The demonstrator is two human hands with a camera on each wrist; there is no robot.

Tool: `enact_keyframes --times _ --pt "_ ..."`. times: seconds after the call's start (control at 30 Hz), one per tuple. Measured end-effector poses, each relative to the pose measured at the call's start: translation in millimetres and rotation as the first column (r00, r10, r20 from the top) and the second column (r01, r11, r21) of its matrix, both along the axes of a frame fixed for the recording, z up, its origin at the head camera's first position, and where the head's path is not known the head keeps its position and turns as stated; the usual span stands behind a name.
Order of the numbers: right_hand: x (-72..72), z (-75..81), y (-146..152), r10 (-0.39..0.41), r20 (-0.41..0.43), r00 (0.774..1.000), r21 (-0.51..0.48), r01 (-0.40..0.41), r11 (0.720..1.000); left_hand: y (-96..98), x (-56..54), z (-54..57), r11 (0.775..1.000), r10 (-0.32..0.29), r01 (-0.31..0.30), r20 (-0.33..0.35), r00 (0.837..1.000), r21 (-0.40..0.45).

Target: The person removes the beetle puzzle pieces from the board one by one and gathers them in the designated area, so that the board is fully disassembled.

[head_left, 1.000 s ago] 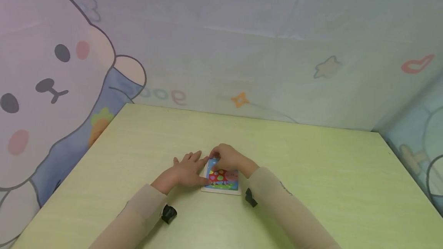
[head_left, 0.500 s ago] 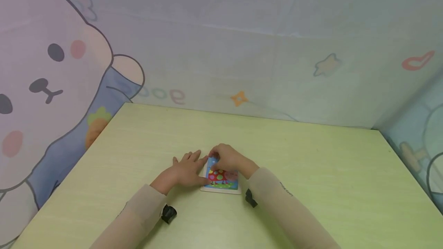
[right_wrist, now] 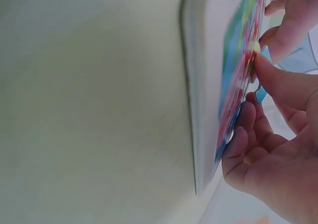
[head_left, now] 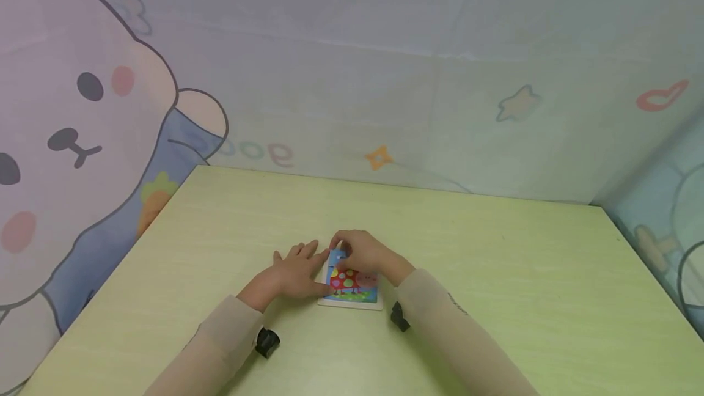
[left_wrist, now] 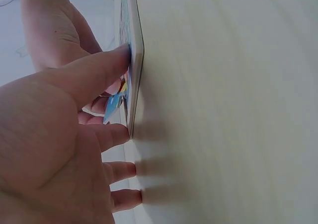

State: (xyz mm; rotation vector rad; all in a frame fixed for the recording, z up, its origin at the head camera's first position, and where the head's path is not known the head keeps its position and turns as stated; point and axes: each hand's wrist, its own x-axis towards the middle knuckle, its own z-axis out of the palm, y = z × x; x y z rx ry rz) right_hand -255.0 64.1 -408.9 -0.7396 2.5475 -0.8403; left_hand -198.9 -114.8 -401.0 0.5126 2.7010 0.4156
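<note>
A square picture board (head_left: 350,306) lies flat on the table, near the middle of its width. Its pale rim surrounds a printed scene: a red creature with coloured spots and a pink face, on a blue ground above a green strip. A loose picture piece (left_wrist: 113,106), blue with some yellow and red, stands tilted at the far left part of the board; the left-wrist view shows its blue end raised clear of the board surface.

The right hand (head_left: 364,253) reaches over the board from the right and pinches the piece between thumb and curled fingers. Its remaining fingers are bent close to the board face; exact contact cannot be determined.

The left hand (head_left: 299,275) is spread at the left side of the board. The thumb presses the board near its left edge, the index fingertip is at the far left corner, and other fingertips rest on the table (head_left: 495,274).

Both forearms wear beige sleeves (head_left: 453,322). A black device (head_left: 267,342) is fitted at the left wrist. Behind the table hangs a printed backdrop (head_left: 352,66) with a large cartoon bear (head_left: 66,96) at left.
</note>
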Motion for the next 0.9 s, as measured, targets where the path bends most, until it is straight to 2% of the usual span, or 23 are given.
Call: enact_keyframes --times 0.4,0.57,0.9 --pt "-3.8 -0.4 7.7 0.000 0.018 1.000 -0.103 0.002 0.995 -0.3 -2.0 -2.7 1.000 0.006 -0.006 0.010 1.000 -0.019" --pt "-6.9 -1.2 14.4 0.003 0.001 1.000 -0.133 -0.003 0.991 -0.3 -1.2 -3.3 1.000 0.010 -0.010 0.009 1.000 -0.018" --pt "-16.5 12.4 43.2 -0.035 -0.025 0.999 -0.180 0.030 0.983 2.3 -0.3 -4.4 1.000 0.024 -0.024 0.004 1.000 -0.016"
